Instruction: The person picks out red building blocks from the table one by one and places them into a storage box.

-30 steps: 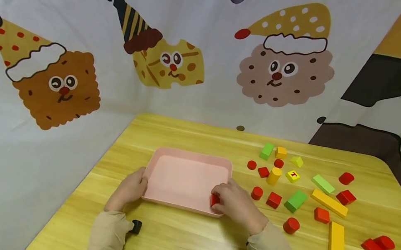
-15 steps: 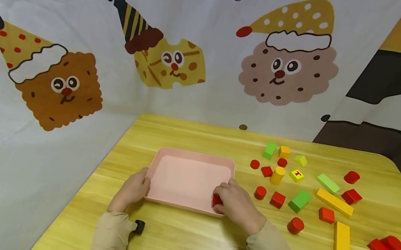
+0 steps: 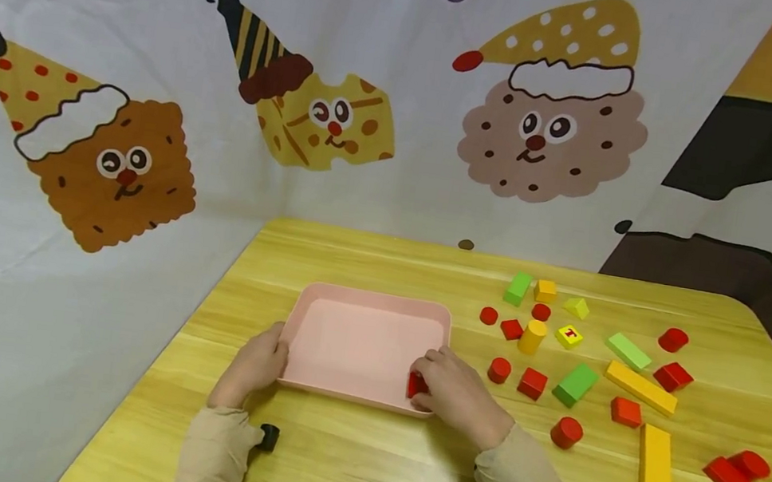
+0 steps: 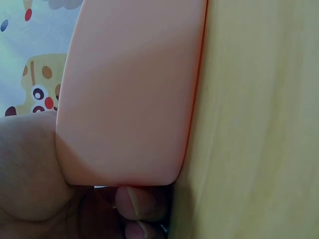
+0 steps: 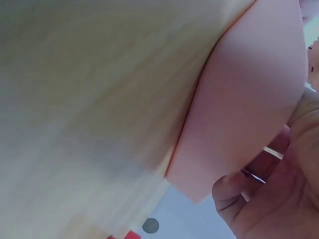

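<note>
A shallow pink tray [image 3: 352, 337] lies on the wooden table. My left hand [image 3: 255, 362] holds its left side; in the left wrist view the thumb [image 4: 30, 169] is by one edge of the tray wall and fingertips [image 4: 139, 203] show just past its end. At the tray's front right corner, my right hand [image 3: 457, 394] reaches over the rim and grips a red block [image 3: 415, 387] inside, partly covered by the fingers. From the right wrist, the tray's outer wall [image 5: 244, 94] shows with my curled fingers beside it, and the block is hidden there.
Right of the tray lie several loose blocks, among them a red cylinder [image 3: 566, 432], a green block [image 3: 575, 385], a yellow cylinder [image 3: 532, 336] and a long yellow block [image 3: 656, 465]. A printed cloth [image 3: 404, 211] hangs behind and left of the table.
</note>
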`<move>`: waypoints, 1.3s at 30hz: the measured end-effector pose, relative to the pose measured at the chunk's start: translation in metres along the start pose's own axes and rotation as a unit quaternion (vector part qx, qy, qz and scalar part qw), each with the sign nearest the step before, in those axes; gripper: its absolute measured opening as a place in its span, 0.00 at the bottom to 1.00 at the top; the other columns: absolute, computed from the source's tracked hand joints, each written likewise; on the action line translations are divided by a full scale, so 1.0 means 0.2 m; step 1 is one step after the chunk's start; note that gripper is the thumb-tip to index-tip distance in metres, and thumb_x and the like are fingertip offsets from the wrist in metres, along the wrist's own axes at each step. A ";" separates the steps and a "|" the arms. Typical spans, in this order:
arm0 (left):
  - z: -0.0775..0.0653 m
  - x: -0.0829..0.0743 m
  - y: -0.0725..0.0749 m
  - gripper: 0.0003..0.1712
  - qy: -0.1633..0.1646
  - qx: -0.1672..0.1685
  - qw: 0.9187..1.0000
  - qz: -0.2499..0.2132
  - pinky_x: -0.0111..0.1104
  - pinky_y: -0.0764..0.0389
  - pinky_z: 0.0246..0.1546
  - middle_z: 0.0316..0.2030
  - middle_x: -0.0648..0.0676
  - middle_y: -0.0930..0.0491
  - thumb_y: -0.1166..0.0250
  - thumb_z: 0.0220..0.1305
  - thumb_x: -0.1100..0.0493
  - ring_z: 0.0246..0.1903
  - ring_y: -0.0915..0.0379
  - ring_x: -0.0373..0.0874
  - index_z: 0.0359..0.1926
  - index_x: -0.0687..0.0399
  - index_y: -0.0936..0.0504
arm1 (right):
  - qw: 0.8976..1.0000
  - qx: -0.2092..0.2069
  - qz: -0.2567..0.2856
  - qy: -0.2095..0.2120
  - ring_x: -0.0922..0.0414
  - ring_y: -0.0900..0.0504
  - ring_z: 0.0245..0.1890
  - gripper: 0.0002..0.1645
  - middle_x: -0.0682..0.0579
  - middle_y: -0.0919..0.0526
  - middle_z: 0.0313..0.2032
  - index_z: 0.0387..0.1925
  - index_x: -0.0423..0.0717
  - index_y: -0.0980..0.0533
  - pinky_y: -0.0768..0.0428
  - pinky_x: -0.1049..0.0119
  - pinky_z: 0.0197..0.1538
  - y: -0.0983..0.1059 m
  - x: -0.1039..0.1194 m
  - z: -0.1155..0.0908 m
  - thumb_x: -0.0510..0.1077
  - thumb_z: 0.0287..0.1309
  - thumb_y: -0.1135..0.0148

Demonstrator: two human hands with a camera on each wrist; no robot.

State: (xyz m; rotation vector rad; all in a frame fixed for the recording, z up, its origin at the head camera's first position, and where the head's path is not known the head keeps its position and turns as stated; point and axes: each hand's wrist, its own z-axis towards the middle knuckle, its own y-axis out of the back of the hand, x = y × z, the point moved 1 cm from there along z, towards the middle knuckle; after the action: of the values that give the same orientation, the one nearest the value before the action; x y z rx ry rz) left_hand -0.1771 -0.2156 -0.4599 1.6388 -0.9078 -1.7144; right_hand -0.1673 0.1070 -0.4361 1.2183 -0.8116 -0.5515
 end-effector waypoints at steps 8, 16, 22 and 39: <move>0.01 0.02 0.00 0.19 0.007 0.009 1.000 0.006 0.46 0.26 0.36 0.36 0.61 0.23 0.60 0.71 0.61 0.33 0.29 0.50 0.57 0.62 0.32 | 0.999 -0.030 0.016 0.006 0.54 0.29 0.47 0.18 0.53 0.21 0.43 0.41 0.47 0.20 0.25 0.57 0.51 0.07 -0.01 -0.05 0.49 0.47 0.29; 0.01 0.02 0.00 0.20 0.000 0.008 1.000 0.006 0.48 0.26 0.38 0.41 0.64 0.23 0.59 0.71 0.61 0.35 0.29 0.52 0.59 0.62 0.33 | 0.997 -0.079 0.003 -0.009 0.54 0.29 0.49 0.20 0.52 0.23 0.48 0.46 0.49 0.22 0.25 0.57 0.50 0.11 -0.04 -0.13 0.45 0.49 0.31; 0.01 0.01 0.00 0.18 0.010 0.013 1.000 0.005 0.46 0.27 0.36 0.38 0.63 0.23 0.59 0.71 0.60 0.34 0.30 0.52 0.56 0.61 0.32 | 0.996 -0.094 -0.001 -0.006 0.54 0.27 0.47 0.20 0.54 0.22 0.46 0.45 0.50 0.22 0.24 0.56 0.47 0.15 -0.06 -0.18 0.47 0.48 0.30; 0.01 0.00 0.01 0.19 0.010 0.014 1.000 -0.001 0.47 0.27 0.37 0.38 0.62 0.23 0.60 0.71 0.60 0.34 0.30 0.52 0.57 0.62 0.32 | 0.995 -0.093 -0.024 -0.026 0.52 0.26 0.48 0.23 0.51 0.22 0.46 0.46 0.49 0.22 0.24 0.54 0.50 0.23 -0.06 -0.27 0.53 0.49 0.30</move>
State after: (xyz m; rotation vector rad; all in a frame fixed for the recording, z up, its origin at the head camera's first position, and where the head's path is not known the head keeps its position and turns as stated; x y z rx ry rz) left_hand -0.1793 -0.2162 -0.4571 1.6726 -0.9253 -1.6903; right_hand -0.1336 0.1610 -0.4027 1.0578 -0.7573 -0.6856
